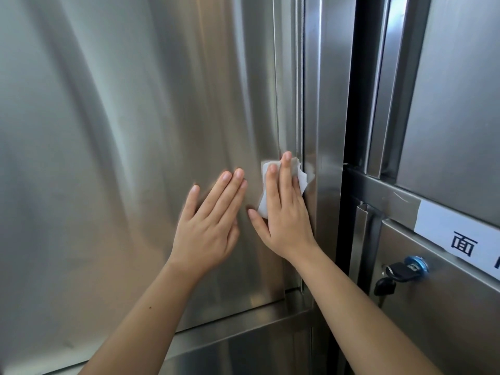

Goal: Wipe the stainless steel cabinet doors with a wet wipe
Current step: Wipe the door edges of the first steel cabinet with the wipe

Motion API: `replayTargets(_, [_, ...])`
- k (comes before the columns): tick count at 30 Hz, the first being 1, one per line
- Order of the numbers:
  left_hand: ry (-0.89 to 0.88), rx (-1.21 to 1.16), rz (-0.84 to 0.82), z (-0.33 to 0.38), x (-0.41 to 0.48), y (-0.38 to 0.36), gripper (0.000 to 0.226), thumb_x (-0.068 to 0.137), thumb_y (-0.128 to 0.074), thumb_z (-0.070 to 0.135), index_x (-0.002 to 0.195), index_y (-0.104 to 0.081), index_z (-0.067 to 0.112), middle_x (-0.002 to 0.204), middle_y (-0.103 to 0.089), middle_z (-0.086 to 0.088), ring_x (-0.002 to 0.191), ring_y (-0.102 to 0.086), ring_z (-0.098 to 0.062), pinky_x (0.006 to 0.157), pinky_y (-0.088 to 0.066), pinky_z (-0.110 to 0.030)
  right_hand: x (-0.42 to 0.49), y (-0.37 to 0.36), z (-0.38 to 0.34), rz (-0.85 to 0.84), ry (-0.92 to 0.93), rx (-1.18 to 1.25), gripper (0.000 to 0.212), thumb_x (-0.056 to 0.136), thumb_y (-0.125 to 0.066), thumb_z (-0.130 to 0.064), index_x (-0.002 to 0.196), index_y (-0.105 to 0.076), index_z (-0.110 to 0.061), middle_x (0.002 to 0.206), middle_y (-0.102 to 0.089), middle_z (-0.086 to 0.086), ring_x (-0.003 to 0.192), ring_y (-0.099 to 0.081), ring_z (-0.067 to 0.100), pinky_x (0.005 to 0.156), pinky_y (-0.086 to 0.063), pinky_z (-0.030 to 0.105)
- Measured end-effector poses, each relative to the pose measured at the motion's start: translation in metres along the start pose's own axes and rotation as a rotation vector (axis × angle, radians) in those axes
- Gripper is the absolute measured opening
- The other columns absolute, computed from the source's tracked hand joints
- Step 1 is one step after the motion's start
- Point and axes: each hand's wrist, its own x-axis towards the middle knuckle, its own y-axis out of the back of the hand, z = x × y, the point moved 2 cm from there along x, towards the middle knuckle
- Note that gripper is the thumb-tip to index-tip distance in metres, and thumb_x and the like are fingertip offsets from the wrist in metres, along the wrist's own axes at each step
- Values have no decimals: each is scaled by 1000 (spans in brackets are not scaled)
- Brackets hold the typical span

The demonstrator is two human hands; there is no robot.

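Right hand (284,215) presses wipe (299,176); label (435,221) reads 面.

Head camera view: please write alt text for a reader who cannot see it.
A right hand presses a white wet wipe flat against a stainless steel cabinet door, near its right edge. The left hand, fingers straight, is beside it. Further right, a key sits in a blue lock.

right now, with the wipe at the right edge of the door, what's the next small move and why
Probably slide the right hand and the wipe straight down the right edge of the door. The wipe is pressed flat at that edge, bare door runs on below it, and the left hand lies flat to the side, clear of that path.
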Motion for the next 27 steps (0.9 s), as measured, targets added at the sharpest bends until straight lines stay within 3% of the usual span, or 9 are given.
replayTargets(6, [-24,43,-2,-4,-4,-2,52,92,-34,18,143,-35,10,149,-30,-4,138,-29,-19,112,-11,-43,-23,-8,-2,-27,-57,15,73,98,-28,-45,147,16,-13,151,2,22,143,-2,32,117,-12,34])
replayTargets(13, [-35,57,17,-4,-5,-3,53,90,-38,16,143,-36,10,149,-32,-4,138,-30,-19,113,-11,-43,1,-2,-6,-37,-163,65,75,96,-27,-52,144,-1,-1,153,2,18,144,-1,28,118,-6,30])
replayTargets(22, [-35,61,5,-4,-5,-3,52,92,-34,18,144,-33,10,150,-29,-4,139,-27,-19,112,-12,-44,-20,1,-9,-143,-178,-108,76,95,-22,-56,145,-4,-2,154,-5,18,143,-5,30,117,5,30])
replayTargets(27, [-38,65,23,-4,-5,-2,52,92,-35,18,143,-36,10,149,-31,-4,138,-28,-16,112,-12,-43,-5,3,-7,-115,-174,-120,78,94,-22,-58,144,-3,-1,153,-2,18,143,-2,29,116,6,30])
